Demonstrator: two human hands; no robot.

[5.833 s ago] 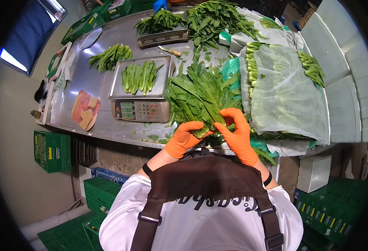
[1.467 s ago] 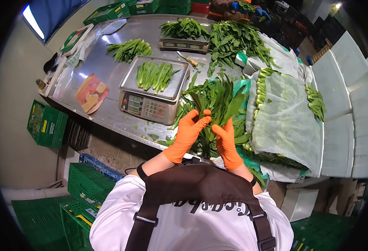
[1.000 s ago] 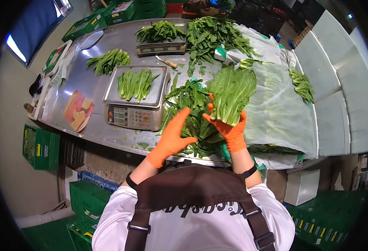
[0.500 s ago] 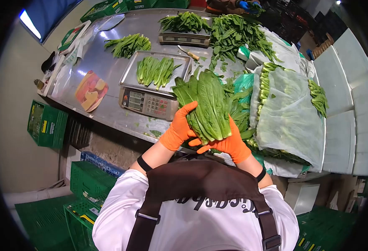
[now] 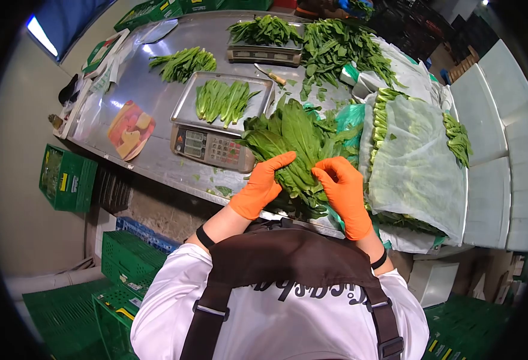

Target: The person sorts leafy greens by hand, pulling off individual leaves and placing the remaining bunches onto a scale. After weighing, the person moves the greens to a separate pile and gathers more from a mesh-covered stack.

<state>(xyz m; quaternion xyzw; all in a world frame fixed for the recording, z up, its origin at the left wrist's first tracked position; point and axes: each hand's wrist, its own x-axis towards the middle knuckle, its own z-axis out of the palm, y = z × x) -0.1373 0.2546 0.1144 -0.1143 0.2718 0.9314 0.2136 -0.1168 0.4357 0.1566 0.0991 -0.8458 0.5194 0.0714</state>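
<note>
A loose bunch of long green lettuce-like leaves (image 5: 297,144) is held low over the near edge of the table. My left hand (image 5: 260,187), in an orange glove, grips the bunch from the left side, thumb across the leaves and some fingers hidden. On the other side my right hand (image 5: 347,195), also gloved in orange, pinches at the lower part of a leaf with thumb and index finger. Left of the bunch stands a digital scale (image 5: 211,147), its metal pan bearing trimmed leafy greens (image 5: 223,102).
A knife (image 5: 271,75) lies behind the scale. Farther back are a second scale (image 5: 264,55) with greens and a big leaf pile (image 5: 342,51). Cloth-covered greens (image 5: 417,162) sit at the right. A red-yellow patterned sheet (image 5: 131,130) lies left. Another person's gloved hand (image 5: 345,5) shows at the top.
My right hand has come out from beneath the stem ends and risen to the bunch's right side, now pinching. The leaves have spread and turned; my left hand shifted only slightly.
</note>
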